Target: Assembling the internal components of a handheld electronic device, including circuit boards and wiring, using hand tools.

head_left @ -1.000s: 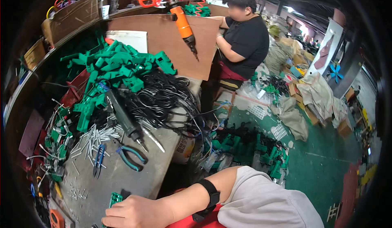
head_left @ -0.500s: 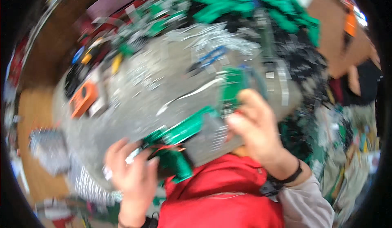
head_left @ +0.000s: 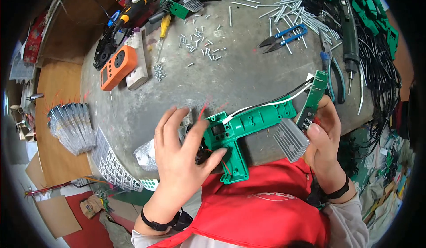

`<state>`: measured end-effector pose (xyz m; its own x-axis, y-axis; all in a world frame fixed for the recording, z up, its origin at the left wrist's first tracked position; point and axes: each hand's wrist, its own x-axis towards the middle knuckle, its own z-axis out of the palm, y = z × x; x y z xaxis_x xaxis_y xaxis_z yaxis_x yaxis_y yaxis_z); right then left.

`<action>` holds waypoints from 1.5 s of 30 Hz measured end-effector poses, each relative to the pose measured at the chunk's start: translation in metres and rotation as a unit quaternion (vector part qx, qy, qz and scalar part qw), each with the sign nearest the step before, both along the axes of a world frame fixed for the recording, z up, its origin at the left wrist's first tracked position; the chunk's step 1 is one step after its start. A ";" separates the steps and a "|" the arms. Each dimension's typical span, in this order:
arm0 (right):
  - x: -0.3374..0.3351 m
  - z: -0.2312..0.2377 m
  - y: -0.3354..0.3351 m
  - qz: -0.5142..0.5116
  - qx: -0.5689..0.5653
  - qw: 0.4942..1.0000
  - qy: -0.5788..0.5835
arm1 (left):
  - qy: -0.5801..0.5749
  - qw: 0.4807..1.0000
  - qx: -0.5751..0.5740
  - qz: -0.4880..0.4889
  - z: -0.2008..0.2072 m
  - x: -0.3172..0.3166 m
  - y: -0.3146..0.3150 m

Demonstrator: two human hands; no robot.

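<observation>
My left hand (head_left: 181, 146) grips the left end of a green plastic tool housing half (head_left: 259, 120). Its thumb lies by the handle and its fingers wrap round a dark part that they mostly hide. A thin red wire (head_left: 203, 111) sticks up by the index finger. My right hand (head_left: 326, 137) pinches a green circuit board (head_left: 315, 92), tilted upright beyond the housing's right end. A grey finned heatsink (head_left: 290, 140) hangs off the board toward me. Black and white wires (head_left: 270, 101) run from the board to the housing.
Scattered screws (head_left: 195, 41), a yellow screwdriver (head_left: 164, 28) and an orange meter (head_left: 118, 67) lie across the grey table (head_left: 177, 88). Blue snips (head_left: 284, 38), pliers (head_left: 330, 68), metal rods (head_left: 306, 19) and an electric screwdriver (head_left: 348, 30) are at the right. A clear-wrapped bundle (head_left: 73, 128) stands left.
The view has shifted and sharpened. The board in my right hand has swung out right of the housing, its heatsink now showing plainly. My left hand still has the housing, now nearer the middle.
</observation>
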<state>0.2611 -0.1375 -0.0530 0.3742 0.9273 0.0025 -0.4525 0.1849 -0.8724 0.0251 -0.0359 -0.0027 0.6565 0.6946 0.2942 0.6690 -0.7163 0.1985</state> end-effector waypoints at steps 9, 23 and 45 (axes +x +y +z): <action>0.000 0.012 0.003 0.055 -0.031 0.998 -0.017 | -0.017 0.992 -0.119 0.045 -0.019 -0.007 0.009; 0.006 0.020 -0.003 0.120 -0.013 0.992 -0.035 | -0.120 0.835 -0.537 0.018 0.055 0.045 0.026; -0.001 0.004 0.012 0.088 0.066 0.906 -0.409 | 0.227 0.941 -0.137 -0.212 0.045 0.043 0.050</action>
